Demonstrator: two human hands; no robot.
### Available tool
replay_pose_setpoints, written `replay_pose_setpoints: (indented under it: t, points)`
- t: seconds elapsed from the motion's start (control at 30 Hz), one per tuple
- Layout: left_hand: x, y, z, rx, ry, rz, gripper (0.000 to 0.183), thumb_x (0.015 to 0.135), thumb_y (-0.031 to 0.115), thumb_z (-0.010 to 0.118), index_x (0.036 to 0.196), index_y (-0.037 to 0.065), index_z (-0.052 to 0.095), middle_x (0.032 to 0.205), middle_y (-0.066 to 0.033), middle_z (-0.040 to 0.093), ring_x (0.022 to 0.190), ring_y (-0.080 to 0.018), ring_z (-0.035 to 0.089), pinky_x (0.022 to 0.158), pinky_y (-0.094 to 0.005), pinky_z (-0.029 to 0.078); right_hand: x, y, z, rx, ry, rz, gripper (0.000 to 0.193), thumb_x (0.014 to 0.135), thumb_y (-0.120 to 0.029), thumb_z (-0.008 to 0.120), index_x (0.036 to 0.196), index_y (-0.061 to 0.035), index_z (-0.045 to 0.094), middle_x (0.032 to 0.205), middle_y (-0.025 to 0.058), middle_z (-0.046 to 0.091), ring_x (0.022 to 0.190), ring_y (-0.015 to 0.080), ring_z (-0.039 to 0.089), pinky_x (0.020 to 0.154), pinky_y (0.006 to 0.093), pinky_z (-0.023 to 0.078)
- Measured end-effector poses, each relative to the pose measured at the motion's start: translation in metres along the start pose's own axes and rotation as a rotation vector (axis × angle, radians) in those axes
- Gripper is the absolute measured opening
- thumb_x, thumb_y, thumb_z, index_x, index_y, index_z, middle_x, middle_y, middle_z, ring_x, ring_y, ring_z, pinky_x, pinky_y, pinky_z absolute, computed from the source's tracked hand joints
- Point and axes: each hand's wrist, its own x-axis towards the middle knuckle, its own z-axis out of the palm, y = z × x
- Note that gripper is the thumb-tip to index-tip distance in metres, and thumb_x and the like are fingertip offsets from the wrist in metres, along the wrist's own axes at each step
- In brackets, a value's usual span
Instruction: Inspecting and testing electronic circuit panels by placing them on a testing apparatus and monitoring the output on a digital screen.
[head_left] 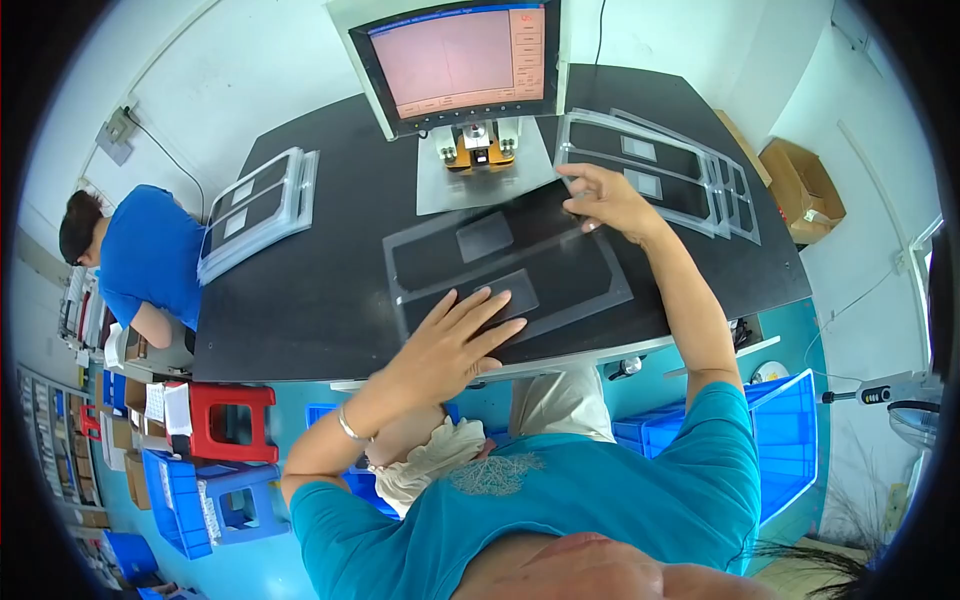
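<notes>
A flat clear plastic sheet with two pale rectangular windows lies on the dark table in front of me. My left hand rests on its near left part, palm down, fingers spread over the nearer window. At the far right corner of the same sheet, my right hand has its fingers curled and thumb brought toward them, pinching the edge; the corner itself is partly hidden by the fingers. Beyond the sheet stands a device with an orange-and-black base on a grey metal plate.
A monitor rises behind the device. Stacks of similar clear sheets lie at the left and right. A person in blue sits leftward. Red stool, blue bins and a cardboard box surround the table.
</notes>
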Motion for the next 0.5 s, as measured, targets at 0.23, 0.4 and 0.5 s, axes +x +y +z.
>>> replay_pose_setpoints:
  t: [0.23, 0.4, 0.5]
  points:
    - [0.048, -0.126, -0.067, 0.163, 0.554, -0.297, 0.031, 0.093, 0.022, 0.064, 0.119, 0.005, 0.066, 0.13, -0.0162, 0.061, 0.125, -0.0341, 0.054, 0.107, -0.0442, 0.041, -0.005, 0.033, -0.064, -0.514, 0.548, -0.078, 0.041, 0.081, -0.007, 0.061, 0.12, 0.0012, 0.066, 0.096, 0.0127, 0.068, 0.067, 0.0178, 0.066, 0.06, 0.0294, 0.055]
    - [-0.016, -0.292, -0.058, 0.749, 0.816, -0.781, 0.047, 0.09, 0.035, 0.067, 0.13, 0.012, 0.06, 0.141, -0.0212, 0.051, 0.131, -0.0418, 0.046, 0.105, -0.0533, 0.04, 0.006, 0.031, -0.065, -0.526, 0.608, -0.052, 0.043, 0.081, -0.008, 0.058, 0.123, 0.0008, 0.065, 0.099, 0.0146, 0.069, 0.071, 0.0176, 0.067, 0.061, 0.0308, 0.056]
    - [-0.047, -0.316, -0.05, 0.811, 0.619, -1.1, 0.062, 0.092, 0.051, 0.059, 0.143, 0.018, 0.049, 0.15, -0.0194, 0.042, 0.139, -0.0399, 0.037, 0.109, -0.0575, 0.033, 0.006, 0.035, -0.066, -0.552, 0.623, -0.019, 0.043, 0.081, -0.008, 0.059, 0.123, -0.0001, 0.065, 0.1, 0.0147, 0.07, 0.072, 0.0181, 0.068, 0.061, 0.031, 0.057]
